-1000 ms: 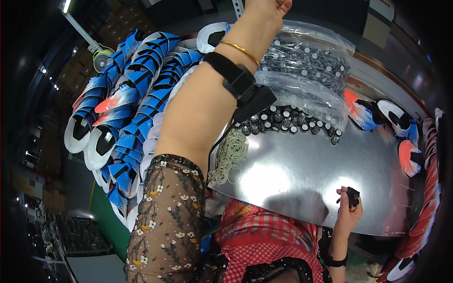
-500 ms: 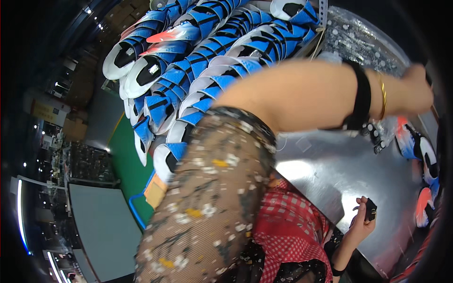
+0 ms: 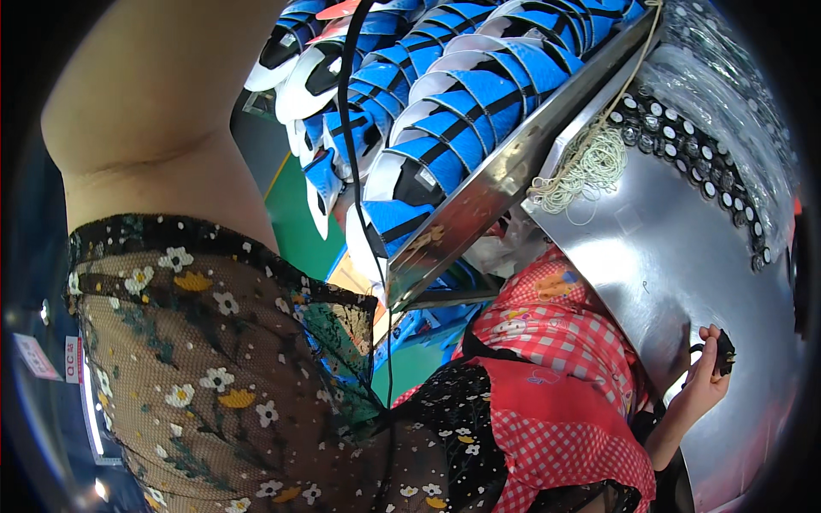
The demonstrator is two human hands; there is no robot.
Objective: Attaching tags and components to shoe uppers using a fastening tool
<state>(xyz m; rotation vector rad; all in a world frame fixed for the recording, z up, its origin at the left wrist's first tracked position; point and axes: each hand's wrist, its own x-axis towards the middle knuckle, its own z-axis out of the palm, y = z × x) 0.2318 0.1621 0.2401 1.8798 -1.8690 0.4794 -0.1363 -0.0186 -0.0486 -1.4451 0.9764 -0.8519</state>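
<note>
My right hand (image 3: 705, 373) is closed on a small black piece (image 3: 726, 352), held over the shiny metal tabletop (image 3: 611, 248). What kind of piece it is cannot be made out. My left arm (image 3: 150, 141), in a black mesh sleeve with flowers (image 3: 214, 342), is raised at the left. Its hand lies beyond the top edge, so I cannot see its fingers. A thin black cable (image 3: 344, 103) hangs down beside this arm.
Rows of nested blue-and-white curved pieces with black straps (image 3: 462, 103) fill the top. A metal rail (image 3: 479, 205) borders them. A bundle of pale cord (image 3: 590, 167), round black parts with white centres (image 3: 684, 145) and clear plastic bags (image 3: 727, 85) lie on the table.
My left arm has swung from across the table on the right to the upper left, taking its hand out of view. My right hand still holds the black piece. The view has shifted.
</note>
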